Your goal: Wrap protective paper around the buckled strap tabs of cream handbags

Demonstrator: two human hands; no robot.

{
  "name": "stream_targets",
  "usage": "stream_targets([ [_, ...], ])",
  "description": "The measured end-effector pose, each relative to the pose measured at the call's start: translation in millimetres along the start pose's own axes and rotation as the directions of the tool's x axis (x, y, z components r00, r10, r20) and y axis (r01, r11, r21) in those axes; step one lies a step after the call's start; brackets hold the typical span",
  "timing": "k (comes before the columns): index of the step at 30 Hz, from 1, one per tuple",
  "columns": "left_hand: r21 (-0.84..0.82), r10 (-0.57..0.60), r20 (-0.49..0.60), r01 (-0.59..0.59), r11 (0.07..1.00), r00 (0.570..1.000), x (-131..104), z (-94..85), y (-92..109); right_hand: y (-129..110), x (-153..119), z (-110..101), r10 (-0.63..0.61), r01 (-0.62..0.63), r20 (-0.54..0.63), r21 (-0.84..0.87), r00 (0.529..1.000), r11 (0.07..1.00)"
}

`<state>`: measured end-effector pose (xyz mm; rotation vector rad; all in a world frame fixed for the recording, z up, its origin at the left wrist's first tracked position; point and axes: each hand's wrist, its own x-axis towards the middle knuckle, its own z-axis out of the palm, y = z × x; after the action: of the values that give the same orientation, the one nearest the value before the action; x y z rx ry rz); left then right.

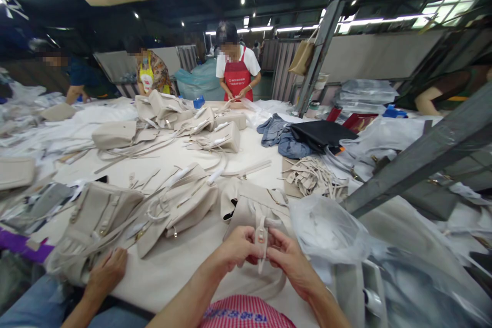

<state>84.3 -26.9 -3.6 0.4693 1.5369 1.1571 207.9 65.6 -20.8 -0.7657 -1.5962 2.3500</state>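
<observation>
Both my hands are closed on a narrow beige strap [261, 215] with a small metal buckle. My left hand [241, 247] pinches it from the left side, and my right hand [283, 251] grips it from the right. The strap belongs to a beige handbag [246, 205] lying on the table just beyond my fingers. The strap's loose end hangs down between my hands. Left of this bag rests another beige handbag [184, 205] with a looped handle.
A co-worker's hand [109, 271] rests at the left by a beige bag [103, 210]. A clear plastic bag [326, 230], a bundle of beige strips [315, 177] and a slanted metal post [423, 148] stand to my right. Across the table [257, 159] a person in a red apron [238, 79] works.
</observation>
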Motion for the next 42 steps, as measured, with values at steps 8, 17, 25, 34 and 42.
stream_targets([
  [8, 0.434, 0.339, -0.108, -0.262, 0.862, 0.935, -4.4, 4.2, 3.0, 1.5, -0.4, 3.9, 0.157, -0.112, -0.091, 0.377, 0.983, 0.919],
  [17, -0.19, 0.03, -0.039, -0.037, 0.981, 0.999, -3.5, 12.4, -0.2, 19.3, -4.9, 2.4, -0.028, 0.087, -0.244, 0.234, 0.969, 0.968],
  [25, -0.319, -0.004, 0.014, 0.009, 0.948, 1.0, -4.5, 17.3, 0.8, 27.6, -4.7, 2.6, -0.037, 0.104, -0.247, 0.265, 0.968, 0.959],
  [34, -0.316, -0.023, -0.062, 0.002, 0.949, 0.998, 2.5, 18.2, -9.1, 22.4, -6.8, -1.4, -0.008, 0.037, -0.254, 0.109, 0.967, 0.993],
  [42, -0.306, -0.002, -0.075, -0.021, 0.952, 0.997, 2.2, 17.3, -10.1, 20.4, -7.4, -4.1, 0.02, 0.02, -0.261, 0.149, 0.965, 0.989],
])
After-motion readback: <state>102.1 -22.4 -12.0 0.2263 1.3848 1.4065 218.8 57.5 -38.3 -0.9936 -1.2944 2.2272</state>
